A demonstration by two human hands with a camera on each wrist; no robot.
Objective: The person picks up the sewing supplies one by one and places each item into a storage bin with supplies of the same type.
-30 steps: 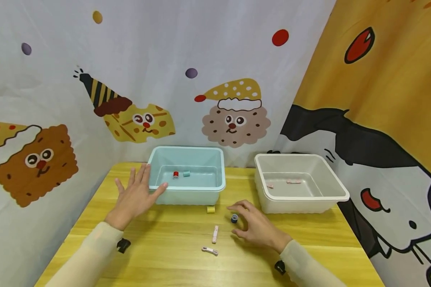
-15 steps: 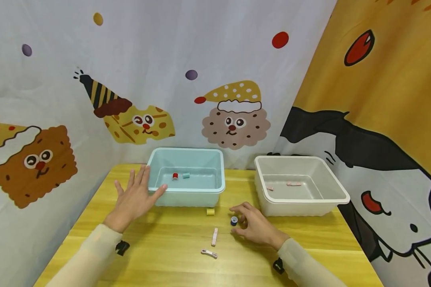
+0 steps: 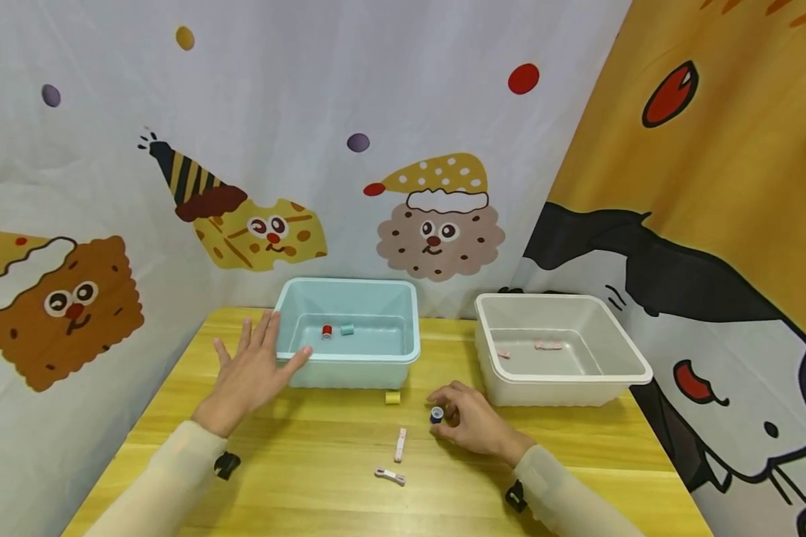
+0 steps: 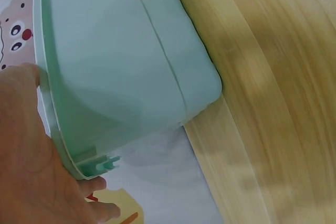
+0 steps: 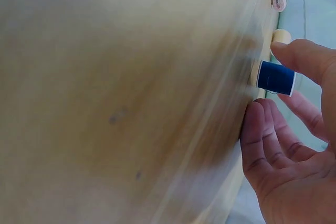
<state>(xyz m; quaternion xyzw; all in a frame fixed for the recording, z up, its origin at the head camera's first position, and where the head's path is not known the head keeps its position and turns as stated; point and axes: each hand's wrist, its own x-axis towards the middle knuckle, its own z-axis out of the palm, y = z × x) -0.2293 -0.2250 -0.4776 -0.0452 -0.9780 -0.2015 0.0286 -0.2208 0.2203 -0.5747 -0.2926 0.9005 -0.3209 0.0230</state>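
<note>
My left hand (image 3: 251,373) rests on the left front corner of the light-blue bin (image 3: 349,374), fingers spread along its side and thumb across the front rim. In the left wrist view that hand (image 4: 31,150) lies at the bin's rim (image 4: 47,87). My right hand (image 3: 473,421) curves around a navy thread spool (image 3: 436,415) standing on the table. Seen from the right wrist, the spool (image 5: 276,78) is between thumb (image 5: 304,59) and fingers, with space left beside the thumb tip. A red spool (image 3: 327,332) and a teal spool (image 3: 347,329) lie in the blue bin.
A yellow spool (image 3: 392,398) lies before the blue bin. Two pale pink folded strips, one upright (image 3: 400,445) and one slanted (image 3: 390,476), lie nearer me on the wooden table (image 3: 295,492). A white bin (image 3: 564,394) at right holds similar pink pieces (image 3: 548,345). A printed curtain hangs behind.
The right hand's thumb and fingers have drawn closer together around the navy spool. The left hand stays on the blue bin, and the view has tilted up slightly.
</note>
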